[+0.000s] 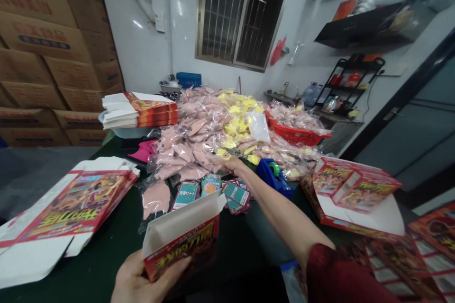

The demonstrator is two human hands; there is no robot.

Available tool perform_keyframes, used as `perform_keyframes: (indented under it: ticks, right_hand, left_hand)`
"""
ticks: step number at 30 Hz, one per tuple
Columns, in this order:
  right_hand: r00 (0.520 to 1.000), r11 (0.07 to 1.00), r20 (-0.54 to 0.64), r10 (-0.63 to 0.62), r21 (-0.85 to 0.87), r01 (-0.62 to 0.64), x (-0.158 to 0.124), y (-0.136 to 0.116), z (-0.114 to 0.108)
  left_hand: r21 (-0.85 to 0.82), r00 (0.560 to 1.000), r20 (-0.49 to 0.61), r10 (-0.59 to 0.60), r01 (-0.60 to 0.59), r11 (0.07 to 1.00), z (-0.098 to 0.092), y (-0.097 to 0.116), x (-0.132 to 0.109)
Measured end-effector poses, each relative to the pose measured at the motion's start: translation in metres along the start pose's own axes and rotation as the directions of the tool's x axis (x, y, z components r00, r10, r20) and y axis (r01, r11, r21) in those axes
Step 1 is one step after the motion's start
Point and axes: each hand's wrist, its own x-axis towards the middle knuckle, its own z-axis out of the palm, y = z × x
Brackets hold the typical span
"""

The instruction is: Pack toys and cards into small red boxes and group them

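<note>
From my remote view, the dark work table [99, 265] runs out ahead, with a heap of bagged pink and yellow pieces [220, 128] across its far side. Near the front edge, the left hand [149, 279] grips an open red printed carton [181, 241], fingers wrapped beneath it. The right hand [231, 164], fingers together, touches a clear bag [197, 158] at the heap's near side, near a blue tape dispenser [273, 177].

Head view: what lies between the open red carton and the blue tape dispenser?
Teal printed cards lie between the carton and dispenser on the dark tabletop, in the head view.
</note>
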Motion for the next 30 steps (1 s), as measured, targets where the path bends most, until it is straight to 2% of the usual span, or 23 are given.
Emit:
perform_keyframes:
  ticks: [3, 6, 10, 13, 15, 17, 19, 21, 23, 25, 30]
  right_hand:
    - [0.993, 0.995, 0.07, 0.095, 0.006, -0.096, 0.004, -0.002, -0.008]
    - [0.989, 0.993, 0.104, 0.106, 0.032, -0.11, 0.004, -0.009, -0.046]
    - [0.998, 0.991, 0.068, -0.008, 0.132, -0.001, -0.021, -0.024, -0.104]
    - [0.986, 0.954, -0.062, -0.153, 0.249, 0.164, -0.059, -0.037, -0.124]
    - [0.955, 0.911, -0.187, -0.229, 0.304, 0.278, -0.087, -0.045, -0.122]
    - [0.898, 0.868, -0.344, -0.274, 0.313, 0.385, -0.115, -0.051, -0.111]
    - [0.836, 0.84, -0.467, -0.288, 0.295, 0.455, -0.138, -0.056, -0.095]
    - [0.818, 0.83, -0.504, -0.277, 0.304, 0.467, -0.154, -0.058, -0.078]
    - [0.836, 0.831, -0.487, -0.25, 0.336, 0.444, -0.16, -0.057, -0.064]
    - [0.841, 0.835, -0.493, -0.221, 0.349, 0.424, -0.16, -0.057, -0.054]
    - [0.77, 0.885, -0.589, -0.244, 0.19, 0.425, -0.146, -0.059, -0.043]
  left_hand:
    - [0.004, 0.999, -0.023, -0.043, 0.043, 0.999, -0.004, -0.007, 0.004]
    - [-0.016, 0.997, -0.032, -0.076, 0.076, 0.997, -0.002, -0.002, 0.007]
    - [-0.095, 0.995, -0.045, -0.091, 0.087, 0.992, 0.016, 0.016, 0.01]
    - [-0.059, 0.993, -0.116, -0.012, 0.006, 0.998, 0.038, 0.027, 0.012]
    - [0.07, 0.982, -0.141, 0.124, -0.115, 0.991, 0.054, 0.031, 0.012]
    - [0.245, 0.942, -0.134, 0.306, -0.268, 0.932, 0.07, 0.034, 0.011]
    - [0.392, 0.865, -0.145, 0.481, -0.396, 0.83, 0.084, 0.036, 0.01]
    - [0.473, 0.783, -0.162, 0.601, -0.472, 0.744, 0.095, 0.036, 0.01]
    - [0.517, 0.722, -0.16, 0.673, -0.52, 0.68, 0.102, 0.035, 0.011]
    - [0.568, 0.679, -0.143, 0.72, -0.539, 0.622, 0.106, 0.032, 0.013]
    - [0.634, 0.614, -0.123, 0.78, -0.556, 0.537, 0.113, 0.025, 0.018]
